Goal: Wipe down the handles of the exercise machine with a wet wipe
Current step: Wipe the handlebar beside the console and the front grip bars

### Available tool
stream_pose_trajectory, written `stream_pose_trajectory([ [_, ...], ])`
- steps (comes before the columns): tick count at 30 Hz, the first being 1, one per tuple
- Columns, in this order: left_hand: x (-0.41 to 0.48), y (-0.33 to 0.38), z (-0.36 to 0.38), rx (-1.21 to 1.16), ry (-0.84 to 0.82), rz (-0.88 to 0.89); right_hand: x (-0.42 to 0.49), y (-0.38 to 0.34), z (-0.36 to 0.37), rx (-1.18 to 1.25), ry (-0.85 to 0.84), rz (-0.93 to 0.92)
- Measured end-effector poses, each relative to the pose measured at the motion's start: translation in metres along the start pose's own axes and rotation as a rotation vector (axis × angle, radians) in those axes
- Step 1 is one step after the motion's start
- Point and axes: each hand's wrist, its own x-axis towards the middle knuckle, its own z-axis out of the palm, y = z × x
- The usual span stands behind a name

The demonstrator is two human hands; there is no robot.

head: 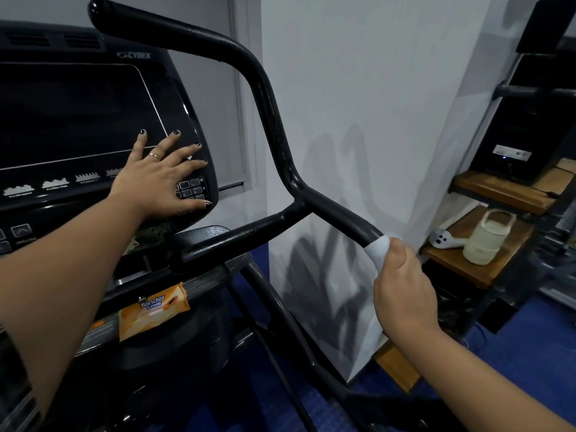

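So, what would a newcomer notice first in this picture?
Probably the thick black handle crossing the middle, with the right hand gripping a white wet wipe around its lower branch. Then the left hand, spread flat on the dark console at left, and the orange wipe pack below.

We have the console [78,120] of the exercise machine at the left, and our left hand [156,179] lies flat on its lower right corner. The handle [271,120] rises to the right of the console and forks; one branch runs down toward us on the right, where our right hand [402,291] grips it over the wet wipe [378,249] wrapped round the bar. Below the console, a pack of wipes [152,310] lies on the machine's ledge. Behind the handle stands a wall [358,88]. Right of it, a shelf unit [498,194] carries a controller [442,240] just beside a handled container [486,241], with a computer tower [523,129] on the shelf above.
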Motion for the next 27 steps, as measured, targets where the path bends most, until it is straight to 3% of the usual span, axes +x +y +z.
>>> stream_pose_trajectory([
  [4,0.000,0.000,-0.001,0.005,-0.003,-0.009,0.011,-0.011,-0.003,-0.135,0.053,-0.132],
  [11,0.000,0.001,-0.001,-0.013,0.009,-0.017,0.066,-0.050,-0.008,-0.415,-0.113,-0.249],
  [18,-0.001,0.002,0.000,-0.015,0.034,-0.032,0.115,-0.109,0.012,-0.447,-0.273,-0.234],
  [23,0.000,0.003,0.001,-0.004,0.048,-0.036,0.145,-0.128,0.015,-0.230,-0.448,-0.153],
  [27,0.000,0.003,0.000,-0.007,0.044,-0.037,0.167,-0.108,-0.005,0.057,-0.764,-0.166],
])
